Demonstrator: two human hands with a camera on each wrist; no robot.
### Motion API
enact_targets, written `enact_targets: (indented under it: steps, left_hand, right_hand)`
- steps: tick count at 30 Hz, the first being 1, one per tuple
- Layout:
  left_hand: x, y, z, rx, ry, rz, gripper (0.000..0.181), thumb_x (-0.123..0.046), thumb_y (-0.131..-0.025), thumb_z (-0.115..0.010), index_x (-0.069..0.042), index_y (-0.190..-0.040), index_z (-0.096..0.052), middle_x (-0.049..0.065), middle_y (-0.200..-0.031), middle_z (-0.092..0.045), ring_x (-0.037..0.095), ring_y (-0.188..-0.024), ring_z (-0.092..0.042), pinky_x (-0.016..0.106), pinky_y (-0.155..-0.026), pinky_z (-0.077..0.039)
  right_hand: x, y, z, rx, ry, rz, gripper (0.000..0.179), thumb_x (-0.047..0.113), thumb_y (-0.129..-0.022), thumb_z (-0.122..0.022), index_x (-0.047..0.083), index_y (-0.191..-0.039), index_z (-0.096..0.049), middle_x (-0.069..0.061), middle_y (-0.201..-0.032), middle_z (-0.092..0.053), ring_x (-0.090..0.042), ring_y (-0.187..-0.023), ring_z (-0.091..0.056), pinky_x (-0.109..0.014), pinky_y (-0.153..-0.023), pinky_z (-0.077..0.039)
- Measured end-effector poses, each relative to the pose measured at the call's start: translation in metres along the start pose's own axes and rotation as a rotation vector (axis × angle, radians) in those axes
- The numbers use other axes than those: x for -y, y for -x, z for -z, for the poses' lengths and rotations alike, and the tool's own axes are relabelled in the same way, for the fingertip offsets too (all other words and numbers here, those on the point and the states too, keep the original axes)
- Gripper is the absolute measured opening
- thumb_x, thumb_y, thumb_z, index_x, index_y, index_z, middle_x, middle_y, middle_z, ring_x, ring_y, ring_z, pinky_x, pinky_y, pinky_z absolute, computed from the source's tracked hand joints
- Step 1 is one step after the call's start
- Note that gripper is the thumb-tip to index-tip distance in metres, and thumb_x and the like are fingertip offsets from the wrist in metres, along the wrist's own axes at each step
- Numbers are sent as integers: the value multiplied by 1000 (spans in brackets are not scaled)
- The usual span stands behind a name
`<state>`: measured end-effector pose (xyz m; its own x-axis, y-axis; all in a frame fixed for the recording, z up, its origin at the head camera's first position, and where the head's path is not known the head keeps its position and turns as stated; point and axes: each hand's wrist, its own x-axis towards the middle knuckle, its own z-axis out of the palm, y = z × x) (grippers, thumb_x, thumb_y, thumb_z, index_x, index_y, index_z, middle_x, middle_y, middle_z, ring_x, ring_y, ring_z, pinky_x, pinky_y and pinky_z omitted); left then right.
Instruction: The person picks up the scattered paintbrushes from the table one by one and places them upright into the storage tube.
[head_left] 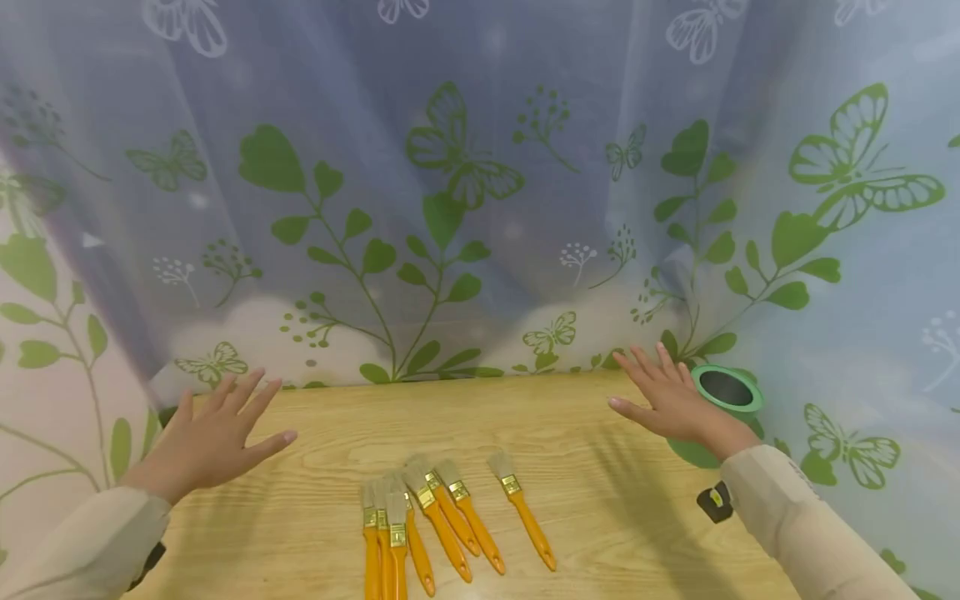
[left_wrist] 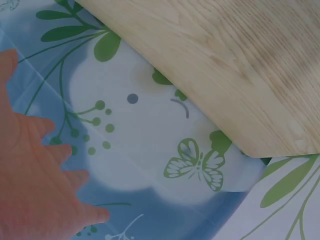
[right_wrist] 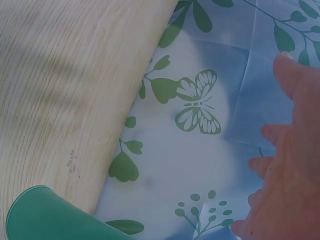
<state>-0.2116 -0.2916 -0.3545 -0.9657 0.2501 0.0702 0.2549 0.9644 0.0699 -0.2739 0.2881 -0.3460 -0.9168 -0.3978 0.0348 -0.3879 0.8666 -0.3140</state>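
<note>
Fingers (head_left: 260, 402) of both hands stand straight and fan wide, holding nothing: we see the left hand (head_left: 202, 446) raised at the left side of the wood-grain tabletop (head_left: 450, 417), the right hand (head_left: 667, 406) at its right, the two well apart. Both wrist views show the same spread digits.

We judge this to be a stage before any contact; a grasp would call for a hand to come down and inward, singling out one handle where several overlap.

Between the hands, nearer the wearer, lie the orange-handled flat paintbrushes (head_left: 442, 529), their pale bristles pointing rearward and their ferrules gold. Most form an overlapping cluster; one brush (head_left: 532, 525) lies apart at its right. Beside the right hand, partly hidden by it, stands a green flared-rim container (head_left: 693, 452), dark inside. Below that wrist we note a small black device (head_left: 714, 502).

Soft shadows cross the tabletop. Beyond its edge, sheeting (head_left: 510, 292) printed with butterflies and leafy sprigs encloses the back and both sides, hiding the room.
</note>
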Motion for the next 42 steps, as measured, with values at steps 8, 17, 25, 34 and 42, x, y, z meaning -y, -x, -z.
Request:
enact_targets:
  steps: [8, 17, 25, 34, 42]
  left_hand:
    - [-2, 0, -8, -13, 52, -24, 86, -62, -92, -46, -6, -152, -19, 25, -155, -17, 53, -134, -25, 82, -95, -9]
    - [-30, 4, -25, 173, 605, 37, 85, -49, -95, -53, 4, -150, -17, 35, -150, -18, 59, -130, -26, 71, -94, -35]
    - [-56, 12, -61, 301, 998, 224, 79, -47, -95, -55, 3, -148, -25, 27, -151, -28, 47, -137, -27, 63, -103, -34]
    - [-73, 25, -95, 308, 1222, 335, 75, -47, -96, -54, 8, -143, -32, 31, -144, -37, 48, -129, -40, 58, -103, -38]
    - [-77, 31, -110, 366, 1326, 303, 76, -43, -98, -52, 14, -142, -28, 35, -145, -31, 46, -131, -38, 54, -105, -38]
  right_hand:
    - [-3, 1, 4, -9, -6, -8, 78, 53, -97, -47, 13, -155, -13, -20, -159, 0, -43, -141, 21, -71, -106, 11]
    - [-36, 12, 16, -86, 5, -68, 80, 51, -98, -46, 6, -154, -11, -26, -157, -2, -51, -140, 11, -78, -101, -1]
    - [-87, 30, 14, -161, -109, -153, 87, 46, -98, -48, -4, -151, -1, -36, -152, 3, -59, -135, 11, -77, -101, -4]
    - [-121, 47, 5, -159, -216, -251, 93, 50, -98, -43, -8, -148, 10, -40, -149, 9, -57, -136, 9, -77, -101, -6]
    - [-129, 53, -3, -143, -236, -296, 96, 52, -98, -40, -13, -144, 14, -43, -146, 12, -60, -133, 12, -76, -102, -3]
